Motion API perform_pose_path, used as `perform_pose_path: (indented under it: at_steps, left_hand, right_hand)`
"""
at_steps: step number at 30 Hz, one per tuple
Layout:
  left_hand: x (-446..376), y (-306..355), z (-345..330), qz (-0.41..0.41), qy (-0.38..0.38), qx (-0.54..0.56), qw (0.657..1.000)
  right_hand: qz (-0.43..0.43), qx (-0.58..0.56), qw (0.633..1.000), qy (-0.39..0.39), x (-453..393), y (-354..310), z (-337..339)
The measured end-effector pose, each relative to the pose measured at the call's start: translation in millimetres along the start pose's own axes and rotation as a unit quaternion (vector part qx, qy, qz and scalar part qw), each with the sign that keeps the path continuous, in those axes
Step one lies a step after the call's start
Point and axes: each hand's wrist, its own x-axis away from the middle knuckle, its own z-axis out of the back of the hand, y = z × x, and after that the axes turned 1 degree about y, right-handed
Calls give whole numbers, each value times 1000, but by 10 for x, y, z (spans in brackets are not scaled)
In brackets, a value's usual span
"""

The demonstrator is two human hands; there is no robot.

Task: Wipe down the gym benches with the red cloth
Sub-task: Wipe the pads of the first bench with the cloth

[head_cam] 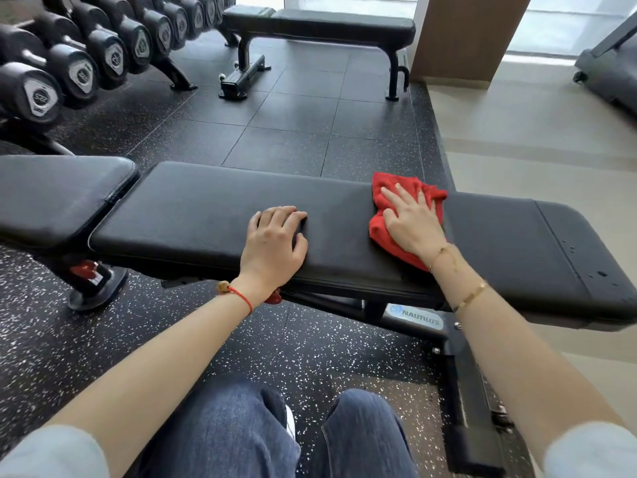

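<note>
A black padded gym bench [193, 215] runs across the view in front of me. The red cloth [382, 232] lies crumpled on its long pad, right of the middle. My right hand [412, 219] presses flat on the cloth with straight, spread fingers. My left hand [275, 239] rests on the bare pad to the left of the cloth, its fingers bent at the knuckles and its palm on the near edge. Small water drops show on the pad's right end [586, 263]. A second black bench [344, 27] stands farther back.
A rack of black dumbbells [79, 67] lines the far left. The bench's seat pad [58, 194] sits to the left, its frame and foot [462, 391] below right. A brown pillar [462, 36] and a treadmill base [610, 74] stand at the far right. My knees are below.
</note>
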Motion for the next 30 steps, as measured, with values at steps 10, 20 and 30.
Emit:
perform_pose_path:
  at_steps: [10, 20, 30]
  left_hand:
    - [7, 5, 2, 7, 4, 6, 1000]
    - [-15, 70, 5, 9, -5, 12, 1000]
    - [-83, 852, -185, -38, -20, 33, 999]
  right_hand:
    - [133, -3, 991, -16, 195, -367, -124]
    - [28, -12, 996, 80, 901, 648, 145]
    - [-3, -6, 1000, 18, 318, 723, 235]
